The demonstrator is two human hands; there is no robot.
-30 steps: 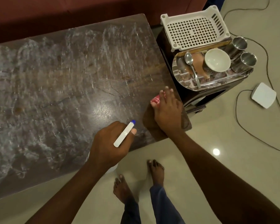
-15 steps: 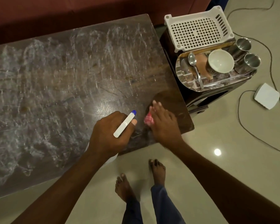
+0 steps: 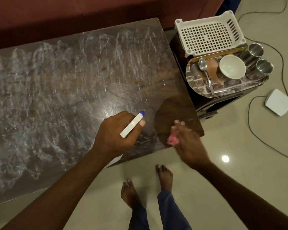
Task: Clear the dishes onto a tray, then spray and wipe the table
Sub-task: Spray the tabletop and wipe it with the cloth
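Observation:
The dark table (image 3: 56, 97) is streaked with white foam over most of its top. A wiped dark patch (image 3: 175, 110) shows at its near right corner. My left hand (image 3: 113, 135) grips a white spray bottle (image 3: 131, 125) with a blue nozzle, held just above the table's near edge. My right hand (image 3: 188, 143), blurred with motion, presses a pink cloth (image 3: 172, 140) onto the table's near right corner with fingers stretched out. A steel tray (image 3: 189, 75) on a side stand carries a white bowl (image 3: 232, 67), a spoon (image 3: 204, 70) and two steel cups (image 3: 256, 50).
A white plastic basket (image 3: 208, 34) sits behind the tray on the dark stand (image 3: 206, 107). A red sofa (image 3: 90, 12) runs along the table's far side. A white box (image 3: 278, 102) and a black cable (image 3: 249, 123) lie on the floor at right. My bare feet (image 3: 163, 176) stand near the corner.
My right hand has dragged the pink cloth from the table's right edge toward the near corner, widening the dark wiped patch. My left hand with the bottle has stayed put.

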